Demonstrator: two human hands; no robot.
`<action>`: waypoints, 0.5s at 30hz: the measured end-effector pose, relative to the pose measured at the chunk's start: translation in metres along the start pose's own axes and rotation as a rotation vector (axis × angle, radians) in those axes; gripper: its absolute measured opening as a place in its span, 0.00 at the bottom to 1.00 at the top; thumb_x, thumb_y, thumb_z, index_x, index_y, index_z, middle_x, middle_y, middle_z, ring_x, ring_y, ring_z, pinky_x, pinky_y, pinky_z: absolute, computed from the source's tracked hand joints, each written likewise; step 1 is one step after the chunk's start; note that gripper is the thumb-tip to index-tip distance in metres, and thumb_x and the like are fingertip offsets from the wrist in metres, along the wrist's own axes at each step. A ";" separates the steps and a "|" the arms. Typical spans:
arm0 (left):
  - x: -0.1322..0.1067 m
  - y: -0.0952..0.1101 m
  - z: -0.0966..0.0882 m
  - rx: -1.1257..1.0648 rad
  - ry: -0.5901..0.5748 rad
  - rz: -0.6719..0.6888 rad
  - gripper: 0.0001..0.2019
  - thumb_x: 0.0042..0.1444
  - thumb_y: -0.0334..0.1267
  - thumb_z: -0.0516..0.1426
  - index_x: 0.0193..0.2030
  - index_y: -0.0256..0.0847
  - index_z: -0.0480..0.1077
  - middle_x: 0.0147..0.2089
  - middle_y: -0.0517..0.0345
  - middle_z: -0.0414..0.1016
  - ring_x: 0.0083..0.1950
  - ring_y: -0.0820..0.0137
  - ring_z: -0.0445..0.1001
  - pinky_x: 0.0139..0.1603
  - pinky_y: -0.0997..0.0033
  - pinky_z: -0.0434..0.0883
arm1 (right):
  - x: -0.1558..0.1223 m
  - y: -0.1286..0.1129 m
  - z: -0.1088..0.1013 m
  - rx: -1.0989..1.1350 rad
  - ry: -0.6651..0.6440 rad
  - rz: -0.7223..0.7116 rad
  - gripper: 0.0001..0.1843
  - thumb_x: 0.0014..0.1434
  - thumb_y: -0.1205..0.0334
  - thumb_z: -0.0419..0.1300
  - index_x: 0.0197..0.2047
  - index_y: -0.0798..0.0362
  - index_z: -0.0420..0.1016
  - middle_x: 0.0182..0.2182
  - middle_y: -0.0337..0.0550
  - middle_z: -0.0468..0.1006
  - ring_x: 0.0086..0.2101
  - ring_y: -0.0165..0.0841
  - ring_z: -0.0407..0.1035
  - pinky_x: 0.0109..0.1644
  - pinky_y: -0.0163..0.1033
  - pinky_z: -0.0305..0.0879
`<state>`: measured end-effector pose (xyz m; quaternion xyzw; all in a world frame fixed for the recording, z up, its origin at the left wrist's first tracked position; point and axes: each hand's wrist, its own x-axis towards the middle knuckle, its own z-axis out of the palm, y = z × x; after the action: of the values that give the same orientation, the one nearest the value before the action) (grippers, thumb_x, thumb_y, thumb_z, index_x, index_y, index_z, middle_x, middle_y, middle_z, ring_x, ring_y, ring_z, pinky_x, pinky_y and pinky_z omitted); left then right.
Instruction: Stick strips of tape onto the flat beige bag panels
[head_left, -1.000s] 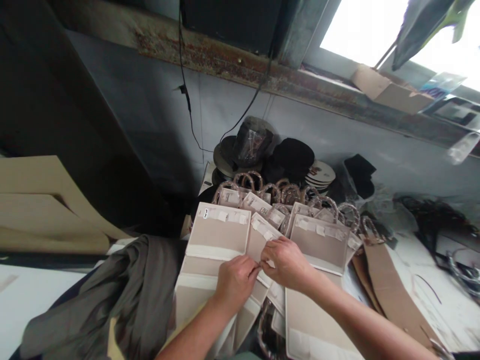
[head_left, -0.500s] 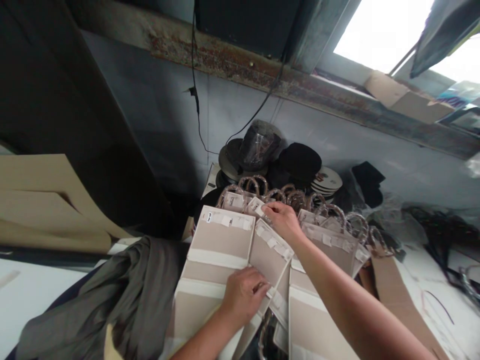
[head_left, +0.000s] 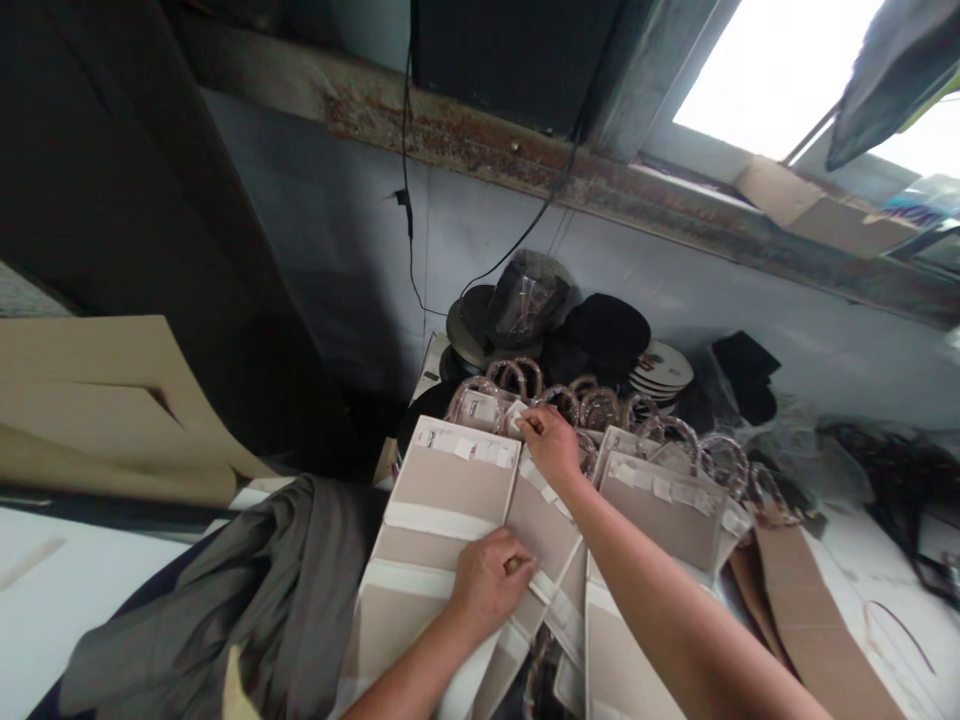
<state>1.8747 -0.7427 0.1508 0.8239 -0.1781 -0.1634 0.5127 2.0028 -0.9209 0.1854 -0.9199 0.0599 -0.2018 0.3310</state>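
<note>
Beige handbag panels with pale edges lie overlapping in front of me, and one (head_left: 450, 485) is at the left. Between it and a right-hand panel (head_left: 660, 510) rests a tilted middle panel (head_left: 553, 535) with white tabs along its upper part. My right hand (head_left: 553, 445) pinches the top end of this middle panel, by a small white tab. Lower down, my left hand (head_left: 491, 580) is closed, thumb and forefinger together at the panel's lower edge. Its fingertips are partly hidden. Several plastic-wrapped handles (head_left: 600, 410) arch up behind the panels.
Black rolls (head_left: 607, 330) and a plastic-wrapped black bundle (head_left: 529, 300) stand against the wall. Grey cloth (head_left: 292, 590) lies heaped at the left, near brown paper sheets (head_left: 90, 400). A cardboard strip (head_left: 817, 610) is at the right. A black cable (head_left: 410, 230) hangs behind.
My right hand has shifted slightly left along the top of the middle panel. My left hand stays near its lower edge. The whole view has moved a little.
</note>
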 end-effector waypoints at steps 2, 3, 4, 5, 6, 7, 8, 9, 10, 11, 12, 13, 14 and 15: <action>0.000 0.002 -0.001 0.002 -0.004 0.000 0.05 0.55 0.36 0.63 0.30 0.43 0.80 0.31 0.61 0.74 0.33 0.71 0.72 0.35 0.73 0.61 | 0.002 0.001 0.002 0.027 0.019 0.045 0.11 0.59 0.52 0.61 0.39 0.49 0.78 0.32 0.40 0.77 0.32 0.35 0.69 0.38 0.37 0.61; -0.001 0.003 -0.002 0.004 -0.008 0.000 0.05 0.56 0.37 0.62 0.30 0.43 0.80 0.31 0.61 0.74 0.33 0.71 0.72 0.34 0.73 0.62 | 0.005 0.001 0.002 0.050 0.036 0.080 0.12 0.59 0.52 0.61 0.41 0.49 0.77 0.31 0.39 0.77 0.31 0.35 0.69 0.37 0.37 0.61; -0.002 0.003 -0.003 0.006 -0.016 0.004 0.05 0.56 0.37 0.62 0.31 0.43 0.80 0.31 0.61 0.74 0.33 0.71 0.72 0.35 0.73 0.62 | 0.008 0.001 0.000 0.076 0.057 0.115 0.12 0.59 0.52 0.61 0.42 0.50 0.75 0.30 0.39 0.77 0.30 0.35 0.69 0.36 0.37 0.61; -0.003 0.004 -0.004 0.008 -0.028 0.011 0.05 0.56 0.38 0.62 0.32 0.43 0.80 0.32 0.61 0.74 0.33 0.70 0.72 0.36 0.73 0.63 | 0.010 0.001 -0.003 0.095 0.073 0.135 0.12 0.60 0.52 0.60 0.42 0.51 0.75 0.29 0.39 0.77 0.29 0.35 0.69 0.35 0.37 0.61; -0.004 0.003 -0.005 0.013 -0.045 0.024 0.04 0.55 0.37 0.62 0.32 0.43 0.80 0.33 0.60 0.74 0.34 0.70 0.73 0.37 0.73 0.64 | 0.013 0.001 -0.008 0.096 0.081 0.127 0.11 0.61 0.53 0.58 0.41 0.51 0.74 0.29 0.40 0.77 0.30 0.36 0.70 0.36 0.37 0.62; -0.004 0.001 -0.005 0.017 -0.065 0.043 0.03 0.53 0.35 0.62 0.33 0.43 0.79 0.35 0.60 0.75 0.36 0.70 0.73 0.39 0.72 0.65 | 0.015 0.001 -0.015 0.066 0.074 0.091 0.11 0.63 0.54 0.57 0.40 0.51 0.75 0.31 0.41 0.78 0.32 0.36 0.71 0.38 0.37 0.63; -0.004 -0.002 -0.006 0.019 -0.083 0.069 0.04 0.52 0.33 0.62 0.35 0.43 0.79 0.37 0.59 0.75 0.38 0.69 0.74 0.41 0.72 0.66 | 0.016 0.002 -0.024 0.000 0.047 0.037 0.11 0.64 0.55 0.55 0.39 0.50 0.76 0.32 0.43 0.79 0.34 0.36 0.72 0.40 0.38 0.63; -0.003 -0.005 -0.006 0.019 -0.098 0.097 0.07 0.50 0.31 0.62 0.36 0.43 0.79 0.40 0.59 0.76 0.39 0.69 0.74 0.43 0.72 0.67 | 0.016 0.002 -0.035 -0.094 -0.001 -0.025 0.11 0.65 0.55 0.55 0.39 0.50 0.77 0.34 0.44 0.80 0.36 0.37 0.72 0.42 0.39 0.63; -0.002 -0.009 -0.005 0.019 -0.102 0.125 0.10 0.48 0.29 0.61 0.37 0.43 0.79 0.42 0.58 0.77 0.41 0.68 0.75 0.44 0.71 0.68 | 0.013 0.001 -0.046 -0.202 -0.070 -0.087 0.12 0.65 0.55 0.56 0.38 0.50 0.78 0.36 0.45 0.80 0.39 0.38 0.72 0.45 0.40 0.62; -0.002 -0.013 -0.004 0.017 -0.100 0.148 0.12 0.47 0.27 0.60 0.38 0.43 0.79 0.44 0.57 0.77 0.43 0.68 0.75 0.46 0.71 0.69 | 0.009 -0.002 -0.058 -0.301 -0.143 -0.143 0.11 0.65 0.54 0.58 0.38 0.49 0.80 0.38 0.46 0.81 0.42 0.40 0.72 0.47 0.41 0.62; -0.003 -0.015 -0.002 0.013 -0.092 0.157 0.14 0.47 0.27 0.59 0.39 0.44 0.79 0.45 0.56 0.78 0.44 0.66 0.76 0.46 0.69 0.69 | 0.003 -0.007 -0.070 -0.375 -0.214 -0.189 0.11 0.64 0.53 0.60 0.37 0.48 0.81 0.39 0.47 0.81 0.43 0.41 0.72 0.49 0.43 0.62; -0.006 -0.016 0.000 0.015 -0.072 0.154 0.14 0.48 0.26 0.58 0.40 0.44 0.79 0.45 0.56 0.79 0.44 0.65 0.76 0.47 0.68 0.70 | -0.006 -0.015 -0.080 -0.409 -0.269 -0.221 0.10 0.63 0.52 0.63 0.36 0.48 0.82 0.39 0.49 0.81 0.44 0.43 0.73 0.50 0.45 0.62; -0.011 -0.015 0.003 0.017 -0.067 0.137 0.15 0.49 0.27 0.57 0.40 0.45 0.80 0.44 0.55 0.80 0.45 0.63 0.77 0.47 0.66 0.70 | -0.015 -0.025 -0.088 -0.400 -0.280 -0.247 0.10 0.61 0.52 0.65 0.35 0.47 0.82 0.39 0.51 0.81 0.44 0.45 0.73 0.50 0.48 0.62; -0.016 -0.014 0.007 0.016 -0.053 0.097 0.15 0.51 0.28 0.57 0.41 0.47 0.80 0.43 0.53 0.81 0.43 0.61 0.78 0.45 0.64 0.71 | -0.025 -0.035 -0.093 -0.352 -0.267 -0.251 0.10 0.60 0.52 0.68 0.31 0.47 0.82 0.36 0.54 0.81 0.42 0.46 0.74 0.49 0.50 0.63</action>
<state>1.8594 -0.7351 0.1369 0.8136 -0.2327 -0.1586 0.5087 1.9414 -0.9417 0.2645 -0.9820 -0.0648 -0.1046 0.1431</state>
